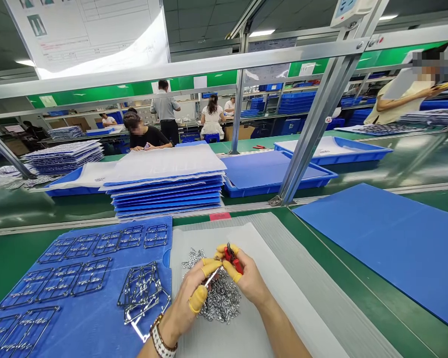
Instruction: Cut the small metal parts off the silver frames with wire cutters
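Observation:
My left hand (182, 301), with yellow finger cots and a watch at the wrist, is closed on a thin shiny silver strip (213, 277). My right hand (254, 283), also wearing yellow finger cots, has a pair of red-handled nippers (236, 265) in its grip. The fingertips of both hands meet around the strip's upper end; what lies between them is too small to make out. Below the hands, a heap of small chrome-like pieces (220, 303) lies on a white foam sheet (252, 243). Left of it, overlapping black and silver sprue frames (144, 288) are piled.
More sprue frames (92, 276) lie in rows on a blue sheet (108, 313). A blue board (388, 238) lies at right. Behind the metal rail stand a stack of blue and white sheets (168, 191), blue trays (276, 188) and an upright post (313, 114). Several people work beyond.

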Available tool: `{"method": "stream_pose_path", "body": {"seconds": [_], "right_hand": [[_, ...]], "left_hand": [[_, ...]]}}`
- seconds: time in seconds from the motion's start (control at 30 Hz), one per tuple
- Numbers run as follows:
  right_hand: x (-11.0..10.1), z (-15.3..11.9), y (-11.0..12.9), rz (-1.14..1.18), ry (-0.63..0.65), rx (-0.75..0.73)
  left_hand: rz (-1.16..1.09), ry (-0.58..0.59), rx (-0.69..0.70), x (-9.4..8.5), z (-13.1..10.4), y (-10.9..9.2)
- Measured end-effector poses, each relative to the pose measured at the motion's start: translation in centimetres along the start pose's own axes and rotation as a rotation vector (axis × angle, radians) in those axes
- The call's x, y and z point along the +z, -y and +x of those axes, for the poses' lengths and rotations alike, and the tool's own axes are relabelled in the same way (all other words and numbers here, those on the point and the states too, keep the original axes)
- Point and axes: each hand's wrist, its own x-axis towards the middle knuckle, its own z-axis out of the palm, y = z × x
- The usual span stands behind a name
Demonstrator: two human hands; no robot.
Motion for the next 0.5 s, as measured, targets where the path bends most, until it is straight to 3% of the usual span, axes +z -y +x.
{"method": "stream_pose_path", "body": {"seconds": [0.2,0.4,0.5], "right_hand": [[0.0,0.1,-0.3,-0.056,0.004,0.022],[-0.5,0.5,-0.9,-0.359,-0.121,0.095],[-0.5,0.5,-1.1,-0.522,-0.09,0.108]], "left_hand": [[0.077,-0.006,-0.041,-0.4,0.0,-0.3],[0.166,-0.127,-0.077,-3.5,-0.5,0.9],[0.194,-0.149,-0.085,-4.5,-1.0,1.4]]}}
